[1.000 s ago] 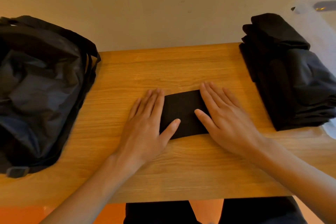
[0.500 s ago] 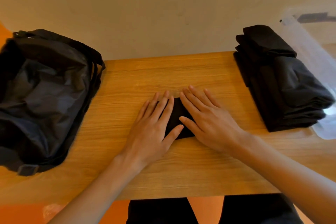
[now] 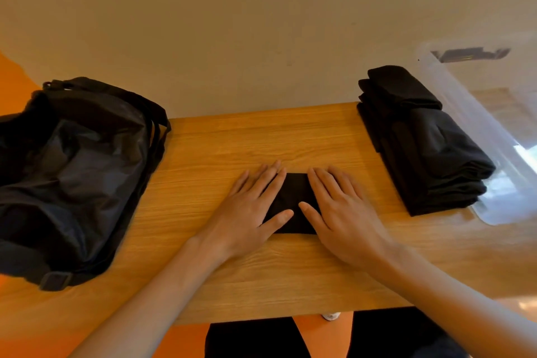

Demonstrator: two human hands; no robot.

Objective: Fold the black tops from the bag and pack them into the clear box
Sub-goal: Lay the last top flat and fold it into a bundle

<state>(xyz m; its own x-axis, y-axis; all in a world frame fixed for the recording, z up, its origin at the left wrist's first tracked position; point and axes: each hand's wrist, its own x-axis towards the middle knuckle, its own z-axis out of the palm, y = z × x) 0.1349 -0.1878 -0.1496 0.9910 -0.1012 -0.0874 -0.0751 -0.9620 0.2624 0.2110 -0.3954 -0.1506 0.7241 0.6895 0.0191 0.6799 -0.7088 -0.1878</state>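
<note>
Slid apart, the left hand (image 3: 247, 213) and right hand (image 3: 344, 212) press straight fingers (image 3: 271, 179) flat on the folded black top (image 3: 294, 197).

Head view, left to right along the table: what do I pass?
black bag → left hand → folded black top under both flat hands → right hand → stack of folded tops → clear box

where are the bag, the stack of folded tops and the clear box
bag (image 3: 72, 171): head view, its crumpled side
stack of folded tops (image 3: 447, 148): head view, its top face
clear box (image 3: 497, 134): head view, its near wall
</note>
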